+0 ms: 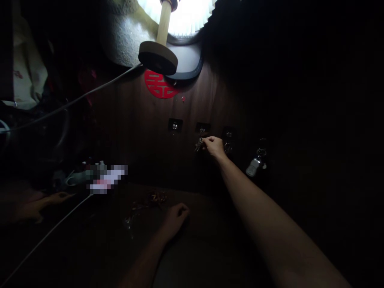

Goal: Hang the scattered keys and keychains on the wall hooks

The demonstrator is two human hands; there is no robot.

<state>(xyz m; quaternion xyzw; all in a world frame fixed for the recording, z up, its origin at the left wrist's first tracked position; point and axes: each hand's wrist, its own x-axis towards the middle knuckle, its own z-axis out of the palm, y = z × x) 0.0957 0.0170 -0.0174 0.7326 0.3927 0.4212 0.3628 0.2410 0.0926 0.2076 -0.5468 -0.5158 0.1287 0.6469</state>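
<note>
My right hand (213,145) reaches forward over the dark wooden surface, thumb and fingers pinched on a small metal key ring (200,144). Thin shiny pieces dangle from the ring; the dim light hides their exact form. Just beyond it lies a small black square (203,128) with a pale mark. Beside the hand is another shiny ring (228,147), partly hidden. Further right rests a silver keychain (254,166) with a ring at its top. My left hand (177,216) lies low in the middle, fingers curled, nothing visible in it. Near it are several small shiny beaded pieces (156,197).
A bright lamp (189,20) stands at the back beside a wooden spool-shaped stand (158,57). A red round cutout (160,86) lies below. Another person's hand (42,204) is at left, near a blurred-out bright object (109,179). White cords (90,93) cross the left side.
</note>
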